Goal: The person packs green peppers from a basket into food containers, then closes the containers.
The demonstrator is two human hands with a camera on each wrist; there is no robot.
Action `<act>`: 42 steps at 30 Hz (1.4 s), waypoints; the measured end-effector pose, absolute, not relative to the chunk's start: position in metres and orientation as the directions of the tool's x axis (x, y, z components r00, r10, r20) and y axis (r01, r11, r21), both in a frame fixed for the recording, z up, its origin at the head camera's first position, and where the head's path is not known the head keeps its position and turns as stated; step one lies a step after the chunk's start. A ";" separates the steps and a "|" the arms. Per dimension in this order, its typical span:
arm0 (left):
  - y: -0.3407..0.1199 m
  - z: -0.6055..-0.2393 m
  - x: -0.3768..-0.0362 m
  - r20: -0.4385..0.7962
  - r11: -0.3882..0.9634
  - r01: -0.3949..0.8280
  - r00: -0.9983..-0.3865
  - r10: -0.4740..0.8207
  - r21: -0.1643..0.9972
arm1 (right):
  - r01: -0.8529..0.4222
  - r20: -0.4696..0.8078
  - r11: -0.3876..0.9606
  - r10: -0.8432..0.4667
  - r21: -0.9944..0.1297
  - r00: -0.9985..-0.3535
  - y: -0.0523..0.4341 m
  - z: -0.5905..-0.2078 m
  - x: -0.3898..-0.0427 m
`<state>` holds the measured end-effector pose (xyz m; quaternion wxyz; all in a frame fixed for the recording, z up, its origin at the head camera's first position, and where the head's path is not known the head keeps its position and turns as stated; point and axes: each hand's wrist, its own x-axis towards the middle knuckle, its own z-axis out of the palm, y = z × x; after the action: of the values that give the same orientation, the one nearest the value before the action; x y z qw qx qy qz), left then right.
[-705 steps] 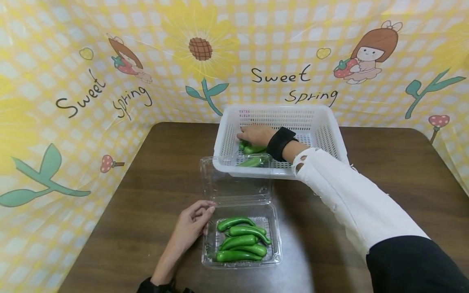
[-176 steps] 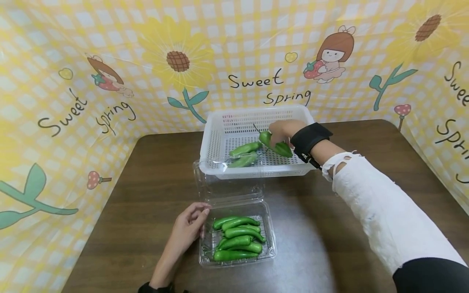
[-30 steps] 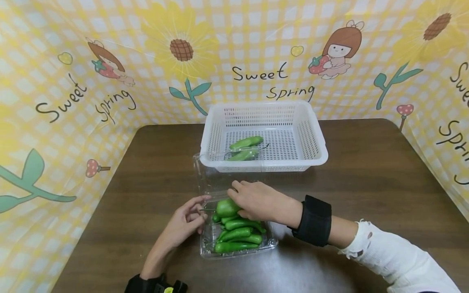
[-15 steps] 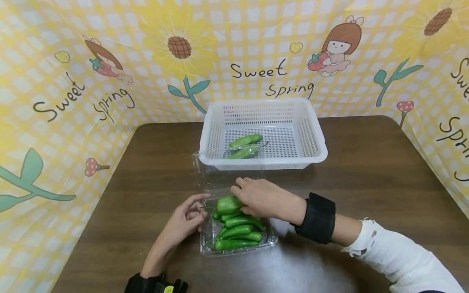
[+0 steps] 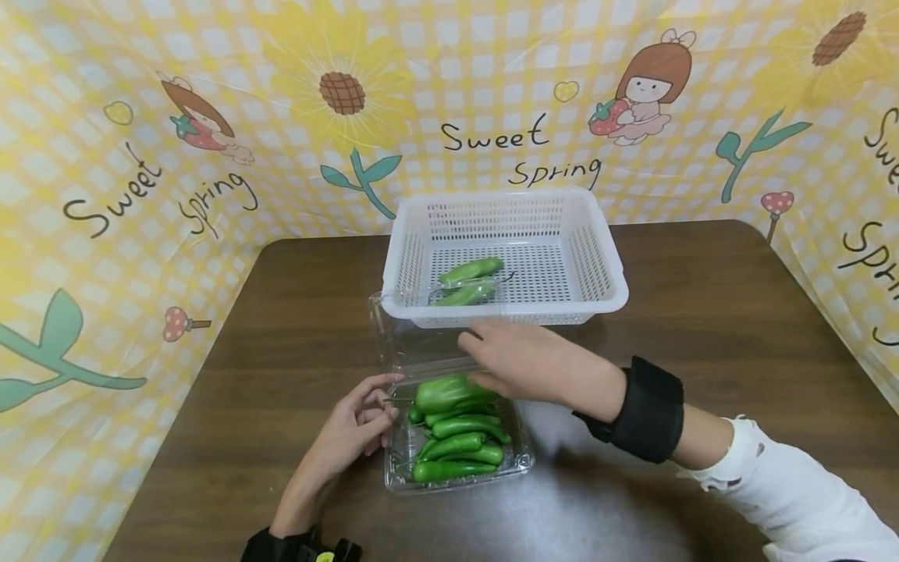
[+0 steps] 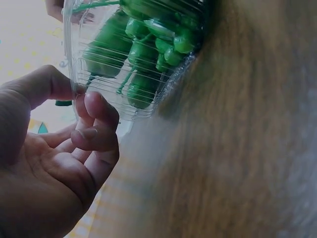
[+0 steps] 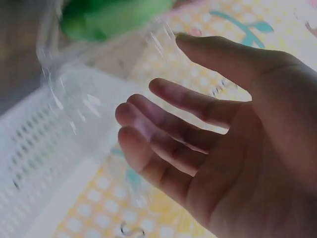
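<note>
A clear plastic clamshell box [image 5: 523, 460] lies on the brown table with several green peppers in it. A fat green pepper [image 5: 445, 393] lies on top of the pile at the back. My right hand [image 5: 485, 355] hovers just behind it, fingers relaxed and holding nothing. In the right wrist view the right hand [image 7: 148, 114] is spread below the pepper [image 7: 109, 17]. My left hand [image 5: 372, 410] pinches the box's left rim; in the left wrist view the left hand [image 6: 81, 96] has thumb and fingertips on the box [image 6: 148, 106].
The box's open lid [image 5: 393, 336] stands up against a white slotted basket [image 5: 604, 257] behind it, which holds two green peppers [image 5: 470, 271]. A yellow printed backdrop walls the table at the back and sides. Bare brown tabletop [image 5: 723, 312] spreads to the right.
My right hand has let go of the fat pepper and drawn up and back to the right. The pepper now lies on the pile. The left hand has stayed on the rim.
</note>
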<state>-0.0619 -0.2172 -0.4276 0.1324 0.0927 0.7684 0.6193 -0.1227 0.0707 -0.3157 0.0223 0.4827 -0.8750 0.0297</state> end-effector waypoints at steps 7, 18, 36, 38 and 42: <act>-0.217 -0.428 -0.062 -0.074 0.180 -0.016 -0.946 0.317 0.983 | -0.831 0.208 0.553 -0.808 -0.057 -0.552 0.086 -0.288 -0.137; -0.218 -0.430 -0.062 -0.050 0.125 -0.006 -0.935 0.350 0.992 | -0.810 0.252 0.581 -0.775 -0.079 -0.580 0.102 -0.260 -0.167; -0.219 -0.431 -0.060 -0.026 0.059 -0.004 -0.930 0.368 0.998 | -0.761 -0.003 0.647 -0.762 -0.054 -0.648 0.098 -0.260 -0.236; -0.219 -0.430 -0.060 -0.025 0.058 -0.004 -0.929 0.369 0.998 | -0.765 -0.040 0.643 -0.766 -0.043 -0.641 0.095 -0.265 -0.243; -0.220 -0.429 -0.060 -0.042 0.075 -0.016 -0.930 0.366 0.997 | -0.773 -0.102 0.633 -0.772 -0.031 -0.628 0.089 -0.273 -0.257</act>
<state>-0.0605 -0.2197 -0.4292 0.1425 0.1216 0.7190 0.6693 -0.2575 0.0887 -0.2735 -0.0526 0.4281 -0.9021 -0.0080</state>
